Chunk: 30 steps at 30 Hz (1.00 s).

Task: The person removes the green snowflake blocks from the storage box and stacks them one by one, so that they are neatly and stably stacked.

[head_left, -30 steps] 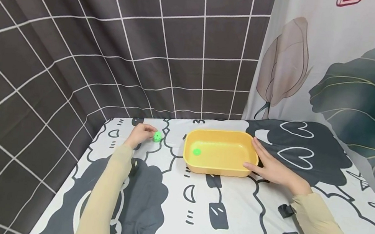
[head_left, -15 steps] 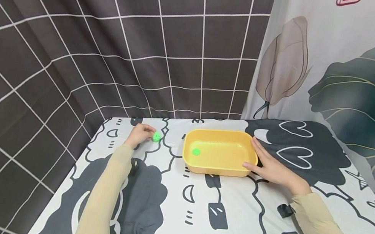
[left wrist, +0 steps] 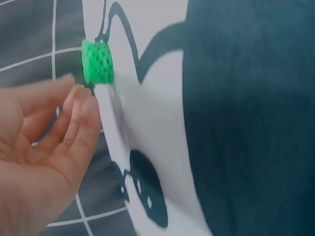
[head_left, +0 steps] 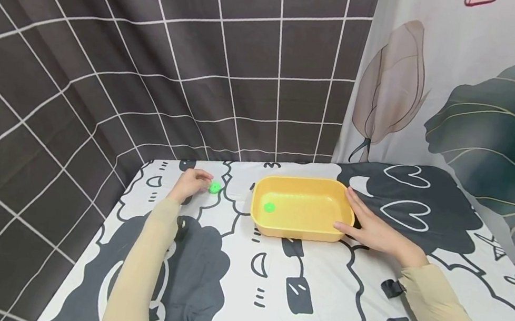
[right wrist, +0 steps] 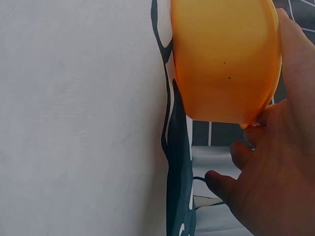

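Observation:
A short stack of green notched discs stands on the patterned cloth, left of the yellow basin. My left hand is just to its left. In the left wrist view, the thumb and fingertips come close together right by the base of the green stack, with nothing showing between them. One flat green disc lies inside the basin near its left end. My right hand holds the basin's right end, thumb over the front rim; in the right wrist view its other fingers spread free below the basin.
Black-and-white printed cloth covers the surface. A dark gridded curtain hangs close behind and along the left. Behind the right side is a white leaf-print curtain. Small black devices sit by both wrists.
My left fingers have drawn back slightly left from the green stack, which now looks a little flatter in the head view. The basin and my right hand stay put.

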Motion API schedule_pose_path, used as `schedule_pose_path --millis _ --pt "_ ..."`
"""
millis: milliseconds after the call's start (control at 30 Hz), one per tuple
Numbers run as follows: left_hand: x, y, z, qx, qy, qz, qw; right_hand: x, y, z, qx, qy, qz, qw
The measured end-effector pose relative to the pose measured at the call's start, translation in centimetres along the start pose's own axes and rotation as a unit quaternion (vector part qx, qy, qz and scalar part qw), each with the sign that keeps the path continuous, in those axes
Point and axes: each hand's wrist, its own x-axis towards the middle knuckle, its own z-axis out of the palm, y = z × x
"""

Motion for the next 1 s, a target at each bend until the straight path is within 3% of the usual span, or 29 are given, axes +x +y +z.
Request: schedule_pose_path --millis 167,233,367,533,700,1000 --pt "-0.3 0.6 -0.4 0.066 -0.071 0.024 0.9950 0.0 0.0 0.0 0.000 0.002 -0.002 1.0000" --pt "-0.3 1.0 -0.3 0.096 -0.086 0.038 0.9909 0.0 0.0 0.0 -0.001 0.003 0.000 1.0000" --pt "-0.1 1.9 0.2 0.167 -0.094 0.065 0.9793 0.0 0.0 0.0 -0.001 0.003 0.001 1.0000" --pt "0.2 2.2 0.9 0.231 -0.097 0.073 0.9653 0.0 0.0 0.0 0.001 0.002 -0.005 1.0000" --pt "0.5 2.1 1.3 0.257 -0.094 0.079 0.9586 0.0 0.0 0.1 0.002 0.006 -0.011 0.9999" --pt "0.4 2.3 1.5 0.252 -0.085 0.082 0.9606 0.1 0.3 0.2 0.005 0.004 -0.010 0.9999"
